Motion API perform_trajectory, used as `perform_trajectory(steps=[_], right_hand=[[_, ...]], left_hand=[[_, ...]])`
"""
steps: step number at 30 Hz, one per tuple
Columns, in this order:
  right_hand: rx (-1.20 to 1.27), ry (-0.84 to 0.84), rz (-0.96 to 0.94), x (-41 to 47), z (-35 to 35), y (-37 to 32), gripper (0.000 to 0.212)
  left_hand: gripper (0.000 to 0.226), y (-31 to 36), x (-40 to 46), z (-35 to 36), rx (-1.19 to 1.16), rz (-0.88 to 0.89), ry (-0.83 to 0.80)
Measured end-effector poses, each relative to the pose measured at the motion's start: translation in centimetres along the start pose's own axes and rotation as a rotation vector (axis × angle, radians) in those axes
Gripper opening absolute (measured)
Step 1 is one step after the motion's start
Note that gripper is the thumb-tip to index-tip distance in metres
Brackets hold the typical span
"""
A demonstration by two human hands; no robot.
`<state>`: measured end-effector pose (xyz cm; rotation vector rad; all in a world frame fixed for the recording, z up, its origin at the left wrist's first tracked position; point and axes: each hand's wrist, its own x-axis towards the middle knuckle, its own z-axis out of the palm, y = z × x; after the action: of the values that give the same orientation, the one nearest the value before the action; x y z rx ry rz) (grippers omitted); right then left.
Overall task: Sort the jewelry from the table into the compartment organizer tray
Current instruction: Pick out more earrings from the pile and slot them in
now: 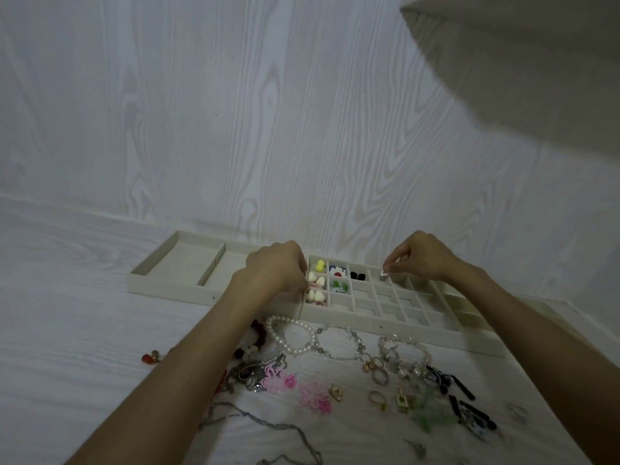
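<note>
While the right hand [419,260] pinches a small pale stud [383,272] over the organizer tray [214,292], left fingers [302,280] curl unreadably; it looks light, slippery, best held edgewise.

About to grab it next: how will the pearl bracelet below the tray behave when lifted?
The pearl bracelet is a loop of round beads, so it will probably sag limp. It touches the wire bangle, so it may drag that. Smooth beads could slip from a light pinch.

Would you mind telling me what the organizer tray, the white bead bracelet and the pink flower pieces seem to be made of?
Organizer tray: probably pale painted wood or board, matte, with thin straight dividers. White bead bracelet: pearl-like beads, glossy and round, likely imitation. Pink flower pieces: look like looped cord or thin plastic, slightly translucent; too blurred to be sure.
</note>
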<state>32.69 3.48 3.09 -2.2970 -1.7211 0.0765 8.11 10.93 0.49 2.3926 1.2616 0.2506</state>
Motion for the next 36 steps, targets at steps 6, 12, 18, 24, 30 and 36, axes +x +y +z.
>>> perform_trajectory(steps=[6, 12, 18, 24, 30, 36], right_hand=[[0.056, -0.042, 0.041, 0.6, 2.2, -0.3, 0.005], [0.067, -0.042, 0.048, 0.9, 3.0, 0.1, 0.01], [0.098, -0.042, 0.041, 0.7, 2.8, 0.3, 0.01], [0.181, 0.06, -0.002, -2.3, -0.8, -0.9, 0.012], [0.373, 0.081, -0.154, -11.6, -1.9, -5.5, 0.009], [0.267, 0.024, -0.119, -15.5, 2.4, -5.8, 0.013]], left_hand=[[0.039, -0.2, 0.4, 0.0, -0.014, -0.007, -0.009], [0.039, -0.4, 0.5, 0.1, -0.023, -0.011, -0.008], [0.039, -0.5, 0.7, 0.1, -0.022, -0.004, -0.009], [0.043, -1.0, 0.7, -1.1, -0.015, 0.014, -0.061], [0.029, 0.4, -2.8, -3.1, -0.015, 0.114, 0.163], [0.016, 0.4, -8.4, 0.9, -0.067, 0.315, 0.071]])
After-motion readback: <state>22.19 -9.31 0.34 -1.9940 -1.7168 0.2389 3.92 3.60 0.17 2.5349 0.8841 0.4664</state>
